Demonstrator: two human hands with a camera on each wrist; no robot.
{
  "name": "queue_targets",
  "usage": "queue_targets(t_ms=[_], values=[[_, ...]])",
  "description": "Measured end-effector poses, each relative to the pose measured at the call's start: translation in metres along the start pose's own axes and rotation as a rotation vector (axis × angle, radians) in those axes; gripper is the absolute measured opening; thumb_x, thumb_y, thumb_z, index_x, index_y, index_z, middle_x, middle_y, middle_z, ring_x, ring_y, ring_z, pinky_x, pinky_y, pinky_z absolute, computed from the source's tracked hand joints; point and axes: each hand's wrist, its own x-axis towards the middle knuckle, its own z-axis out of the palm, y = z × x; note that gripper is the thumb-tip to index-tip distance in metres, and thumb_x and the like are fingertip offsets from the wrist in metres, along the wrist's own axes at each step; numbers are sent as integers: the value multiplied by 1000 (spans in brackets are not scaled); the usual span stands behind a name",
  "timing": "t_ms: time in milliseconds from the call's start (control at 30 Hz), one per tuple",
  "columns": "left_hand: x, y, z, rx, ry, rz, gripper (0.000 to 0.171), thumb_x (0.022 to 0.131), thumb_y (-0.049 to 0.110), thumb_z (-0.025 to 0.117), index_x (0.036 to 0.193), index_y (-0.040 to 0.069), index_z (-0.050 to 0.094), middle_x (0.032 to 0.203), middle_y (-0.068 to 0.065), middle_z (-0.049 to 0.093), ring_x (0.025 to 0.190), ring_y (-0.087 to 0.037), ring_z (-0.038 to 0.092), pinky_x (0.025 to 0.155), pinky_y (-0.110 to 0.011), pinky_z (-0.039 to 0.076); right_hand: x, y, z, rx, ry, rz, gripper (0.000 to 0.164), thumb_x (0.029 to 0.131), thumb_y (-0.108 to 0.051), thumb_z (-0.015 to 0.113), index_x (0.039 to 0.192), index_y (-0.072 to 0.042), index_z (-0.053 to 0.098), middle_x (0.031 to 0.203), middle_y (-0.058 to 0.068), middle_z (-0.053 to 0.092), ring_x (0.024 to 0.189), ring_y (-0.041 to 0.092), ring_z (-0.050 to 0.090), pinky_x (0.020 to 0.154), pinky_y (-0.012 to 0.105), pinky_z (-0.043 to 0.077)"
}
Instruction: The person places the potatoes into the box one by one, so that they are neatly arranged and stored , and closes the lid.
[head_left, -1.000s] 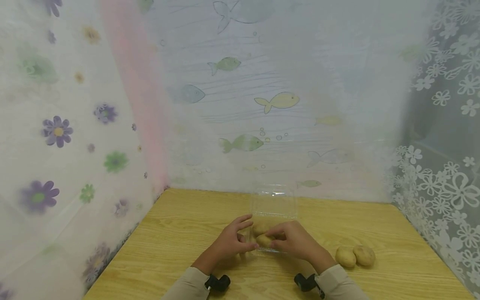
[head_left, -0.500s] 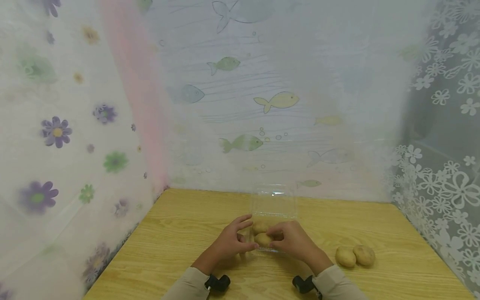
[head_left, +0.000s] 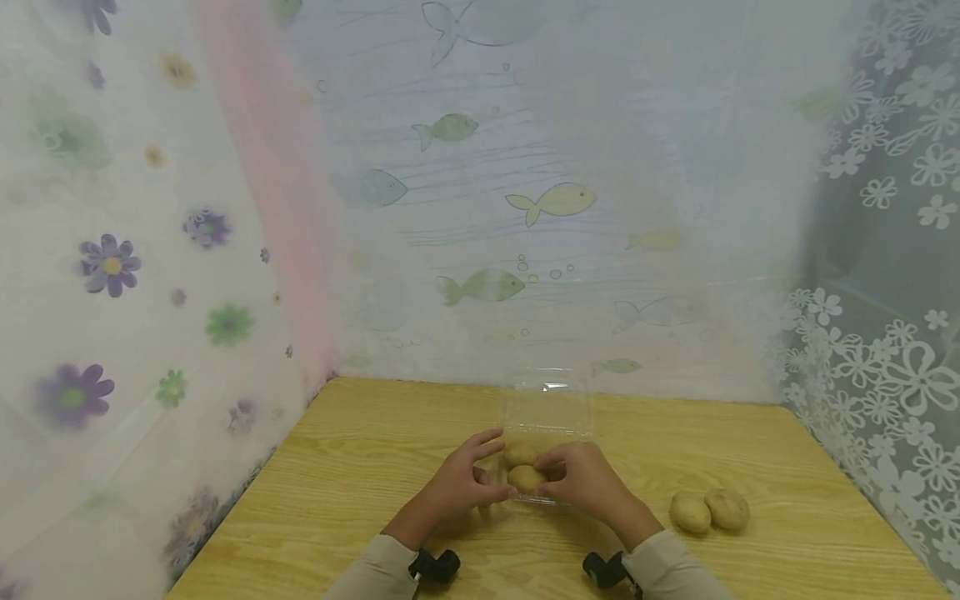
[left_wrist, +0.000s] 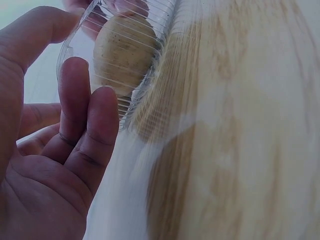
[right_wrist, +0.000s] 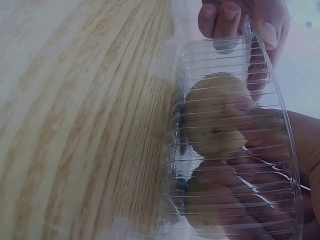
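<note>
A clear plastic clamshell box (head_left: 546,408) stands on the table with its lid raised at the back. Inside its base, a front potato (head_left: 526,479) lies before a back potato (head_left: 520,454). My left hand (head_left: 459,477) holds the box's left wall, thumb at the front corner; in the left wrist view its bent fingers (left_wrist: 102,120) touch the ribbed side. Reaching into the box, my right hand (head_left: 588,479) pinches the front potato's right side. Through the wall in the right wrist view, another potato (right_wrist: 197,180) is partly hidden by fingers.
Two more potatoes (head_left: 708,510) lie side by side on the wooden table (head_left: 360,467), to the right of my right hand. Patterned curtains (head_left: 480,208) hang behind the table and along both sides.
My right hand has shifted slightly left, and the front potato has moved a little left with it. More of the back potato shows. The left hand stays on the box.
</note>
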Motion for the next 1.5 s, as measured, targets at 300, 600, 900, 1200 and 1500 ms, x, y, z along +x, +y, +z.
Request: queue_targets(t_ms=[300,600,900,1200,1500], values=[[-1,0,0,10,5,1,87,90,31,84,161,14,38,168,0,31,57,-5,54,56,-24,52,0,-1,-1,16,-14,16,30,77,-18,93,102,-8,81,115,12,77,96,27,77,78,35,63],[-1,2,0,12,3,-1,87,90,32,83,162,13,37,168,-1,32,58,-5,56,56,-25,54,-1,0,-3,35,-30,11,28,80,-18,91,104,-8,81,114,12,77,94,26,77,76,33,62],[-1,0,0,-6,-3,11,90,90,33,84,163,16,34,167,-3,34,55,-4,52,56,-23,52,-2,-1,-6,60,-51,15,29,82,-21,89,107,-7,81,114,12,77,94,25,77,78,34,62],[-1,0,1,-5,-4,0,93,89,35,85,164,20,32,165,-5,39,55,-6,53,56,-26,54,-2,1,-7,53,-55,13,30,83,-23,89,108,-9,81,114,12,77,95,27,77,79,34,62],[-1,0,1,-11,-11,5,92,89,35,85,164,20,33,166,-5,37,55,-5,53,56,-25,53,-2,0,-11,31,-50,7,32,82,-26,89,108,-9,81,114,12,78,94,27,77,80,39,62]])
